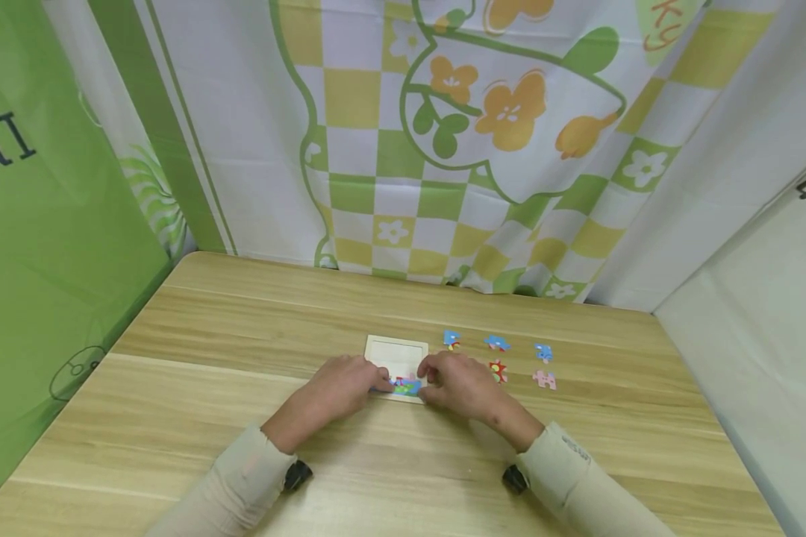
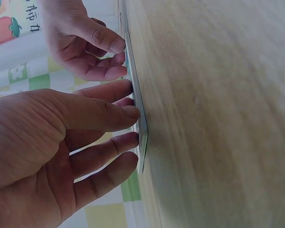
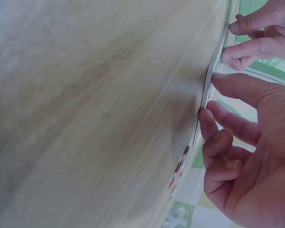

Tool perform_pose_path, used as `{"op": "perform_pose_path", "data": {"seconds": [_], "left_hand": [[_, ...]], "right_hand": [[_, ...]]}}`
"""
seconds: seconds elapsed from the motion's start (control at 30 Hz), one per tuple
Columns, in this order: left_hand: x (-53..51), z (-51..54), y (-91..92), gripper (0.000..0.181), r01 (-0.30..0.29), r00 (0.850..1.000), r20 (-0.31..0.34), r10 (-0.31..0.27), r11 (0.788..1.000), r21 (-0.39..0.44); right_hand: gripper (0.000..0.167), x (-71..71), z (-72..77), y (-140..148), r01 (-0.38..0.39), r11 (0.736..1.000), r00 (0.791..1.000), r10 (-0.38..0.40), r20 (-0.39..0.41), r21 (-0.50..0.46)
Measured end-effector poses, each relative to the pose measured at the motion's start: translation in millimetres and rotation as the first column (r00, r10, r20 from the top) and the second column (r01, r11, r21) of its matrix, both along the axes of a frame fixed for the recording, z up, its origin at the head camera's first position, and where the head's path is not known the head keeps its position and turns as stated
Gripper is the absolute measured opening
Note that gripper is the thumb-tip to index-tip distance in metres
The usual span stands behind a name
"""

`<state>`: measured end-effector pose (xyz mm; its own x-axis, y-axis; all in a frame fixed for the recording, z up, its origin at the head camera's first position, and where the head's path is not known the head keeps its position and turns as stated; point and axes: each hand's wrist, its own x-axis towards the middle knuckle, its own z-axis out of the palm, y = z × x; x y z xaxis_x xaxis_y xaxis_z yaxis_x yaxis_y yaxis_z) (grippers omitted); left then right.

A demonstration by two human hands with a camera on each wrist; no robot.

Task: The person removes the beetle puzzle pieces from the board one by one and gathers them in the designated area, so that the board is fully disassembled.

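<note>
A small wooden puzzle tray (image 1: 396, 341) with a pale raised rim lies flat on the table. Along its near side sits a strip of colourful jigsaw pieces (image 1: 406, 387), partly covered by fingers. My left hand (image 1: 339, 385) holds the tray's near left corner, thumb at the front edge and fingers beside the rim in the left wrist view. At the right rim, my right hand (image 1: 466, 386) touches the tray with thumb and index finger spread apart; its other fingers are bent in the right wrist view. The pieces beneath the fingertips are hidden.
Right of the tray lie several loose jigsaw pieces: a blue piece (image 1: 497, 343), another blue piece (image 1: 543, 352), a red one (image 1: 498, 371) and a pink one (image 1: 545, 380). A patterned curtain (image 1: 443, 171) hangs behind the wooden table (image 1: 262, 298).
</note>
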<state>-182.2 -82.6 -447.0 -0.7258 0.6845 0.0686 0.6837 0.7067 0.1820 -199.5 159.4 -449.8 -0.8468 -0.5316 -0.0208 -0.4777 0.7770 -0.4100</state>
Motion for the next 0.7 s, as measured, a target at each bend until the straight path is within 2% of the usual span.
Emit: {"op": "perform_pose_path", "data": {"seconds": [0.17,0.7], "left_hand": [[0.0,-0.3,0.1,0.041,-0.001,1.0,0.0,0.001,1.0,-0.003],[-0.5,-1.2,0.8,0.043,-0.004,1.0,0.002,0.004,1.0,0.008]], "right_hand": [[0.015,0.3,-0.4,-0.5,-0.015,1.0,1.0,0.015,-0.015,0.008],[0.018,0.5,0.5,0.5,-0.013,1.0,1.0,0.013,0.008,0.002]]}}
